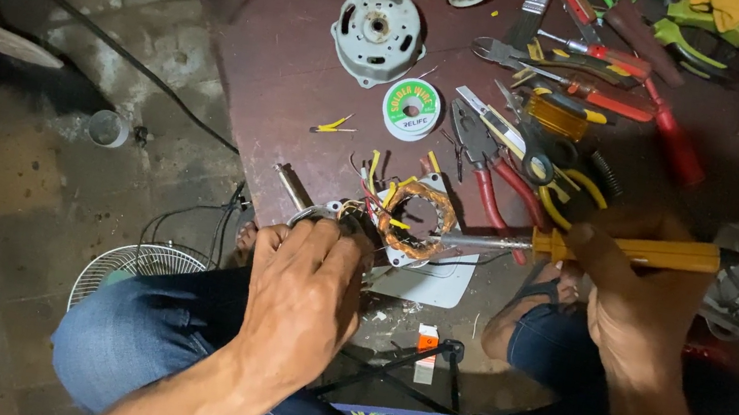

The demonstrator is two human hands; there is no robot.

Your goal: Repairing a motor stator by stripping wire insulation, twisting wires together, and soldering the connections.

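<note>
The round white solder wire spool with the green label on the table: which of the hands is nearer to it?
Left. The left hand sits below the solder wire spool, at the copper-wound stator; the right hand is further off, lower right, gripping the yellow-handled soldering iron.

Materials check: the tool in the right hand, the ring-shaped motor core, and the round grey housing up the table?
Soldering iron: orange handle looks plastic, glossy; shaft looks bare metal.
Motor core: reddish-brown windings, likely enamelled copper.
Round housing: dull grey, probably cast metal, with a central bore.

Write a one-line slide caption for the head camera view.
Left hand steadies a copper-wound motor stator while the right hand points a yellow-handled soldering iron at it.
</note>
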